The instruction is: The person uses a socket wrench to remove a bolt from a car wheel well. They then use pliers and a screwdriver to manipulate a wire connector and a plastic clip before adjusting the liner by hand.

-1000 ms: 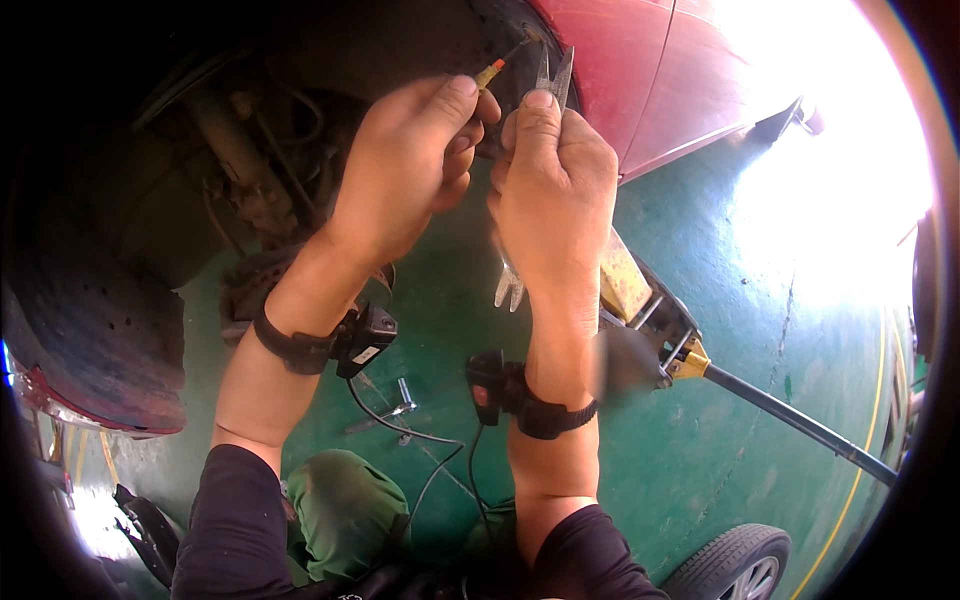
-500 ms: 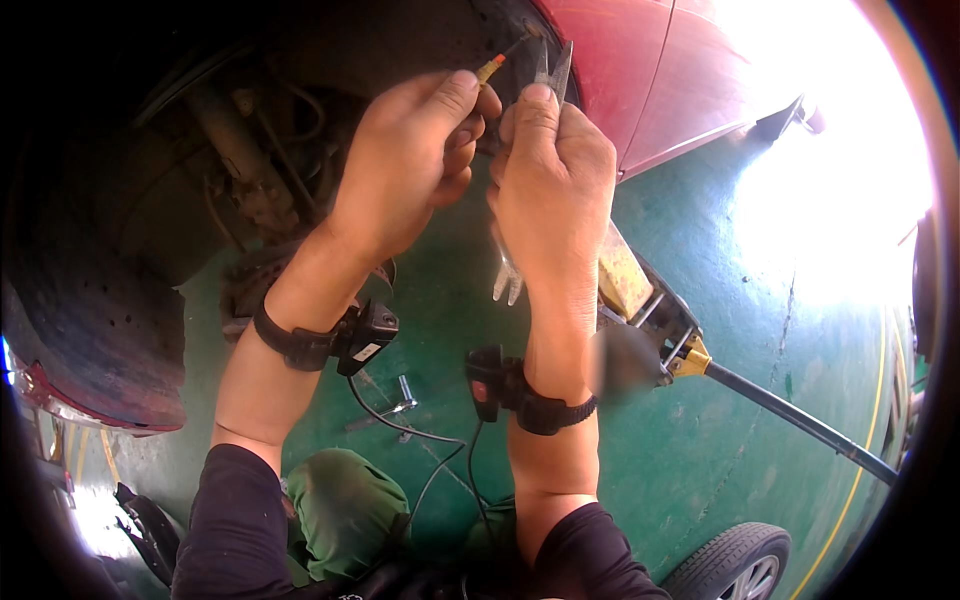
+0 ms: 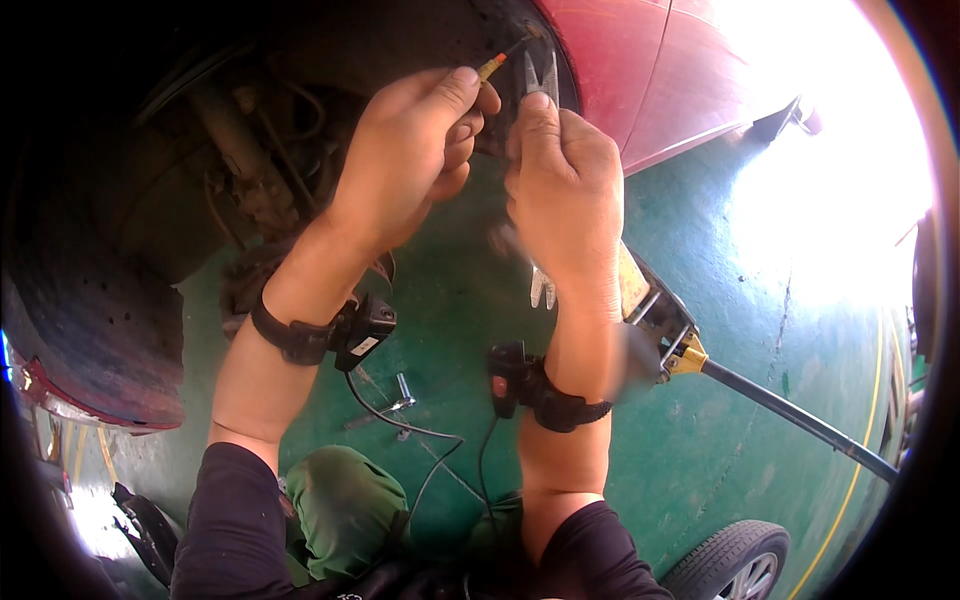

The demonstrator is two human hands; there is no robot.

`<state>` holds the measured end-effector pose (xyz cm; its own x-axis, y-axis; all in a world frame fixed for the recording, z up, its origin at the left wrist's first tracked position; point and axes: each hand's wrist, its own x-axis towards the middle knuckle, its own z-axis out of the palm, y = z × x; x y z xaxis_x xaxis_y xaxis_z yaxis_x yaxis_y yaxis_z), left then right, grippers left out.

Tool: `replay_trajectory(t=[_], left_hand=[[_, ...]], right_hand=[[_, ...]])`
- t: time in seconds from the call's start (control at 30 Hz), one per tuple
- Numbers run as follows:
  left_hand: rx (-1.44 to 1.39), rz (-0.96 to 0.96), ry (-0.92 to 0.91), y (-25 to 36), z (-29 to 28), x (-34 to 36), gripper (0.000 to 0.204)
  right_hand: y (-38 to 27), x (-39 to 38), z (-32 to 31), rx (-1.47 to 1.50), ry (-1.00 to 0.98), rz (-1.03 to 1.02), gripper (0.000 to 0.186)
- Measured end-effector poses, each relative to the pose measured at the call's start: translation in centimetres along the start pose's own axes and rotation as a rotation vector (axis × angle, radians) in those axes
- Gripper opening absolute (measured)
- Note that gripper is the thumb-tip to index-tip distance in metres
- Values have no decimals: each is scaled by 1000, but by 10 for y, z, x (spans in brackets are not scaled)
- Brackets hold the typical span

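Observation:
My left hand (image 3: 405, 155) is closed on a small yellow tool (image 3: 490, 68) with an orange band and a thin dark tip that reaches up toward a rusty spot (image 3: 532, 36) inside the wheel arch. Beside it, my right hand (image 3: 563, 200) grips a flat metal tool (image 3: 541, 75) whose forked, pointed ends stick out above my thumb and below my palm. Its upper points lie just below that spot in the picture; whether they touch anything is unclear. Both wrists wear black strapped devices with cables.
A red car body (image 3: 640, 70) borders the dark wheel well with its strut (image 3: 230, 140). A yellow floor jack (image 3: 690, 355) with a long handle stands at right. A ratchet (image 3: 402, 402) lies on the green floor, and a loose wheel (image 3: 730, 570) is at lower right.
My right hand has moved a little to the right, and the upper points of its metal tool have shifted left and slightly down. My left hand is slightly higher.

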<state>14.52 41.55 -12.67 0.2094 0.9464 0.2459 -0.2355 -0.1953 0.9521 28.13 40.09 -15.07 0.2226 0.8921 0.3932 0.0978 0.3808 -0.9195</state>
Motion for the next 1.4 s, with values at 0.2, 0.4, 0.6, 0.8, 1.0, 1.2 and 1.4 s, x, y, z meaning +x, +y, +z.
replay_trajectory(t=[0.2, 0.4, 0.6, 0.8, 1.0, 1.2, 1.4], left_hand=[[13, -3, 4, 1, -1, -1, 30], [36, -11, 19, 2, -1, -1, 30], [32, -5, 12, 3, -1, 0, 29], [55, -17, 62, 5, 3, -1, 28], [318, 201, 158, -1, 3, 0, 21], [795, 627, 264, -16, 2, 7, 21], [471, 498, 195, -24, 9, 11, 21]], right_hand=[[-3, 2, -3, -14, -30, 2, 45], [0, 6, -4, 90, -76, 9, 46], [1, 8, -6, 121, -91, 12, 45], [2, 9, -4, 135, -77, 33, 46], [1, 11, 1, 103, -51, 5, 46], [-3, 11, -4, 79, -60, 22, 45], [-7, 11, -4, -10, -38, 14, 45]])
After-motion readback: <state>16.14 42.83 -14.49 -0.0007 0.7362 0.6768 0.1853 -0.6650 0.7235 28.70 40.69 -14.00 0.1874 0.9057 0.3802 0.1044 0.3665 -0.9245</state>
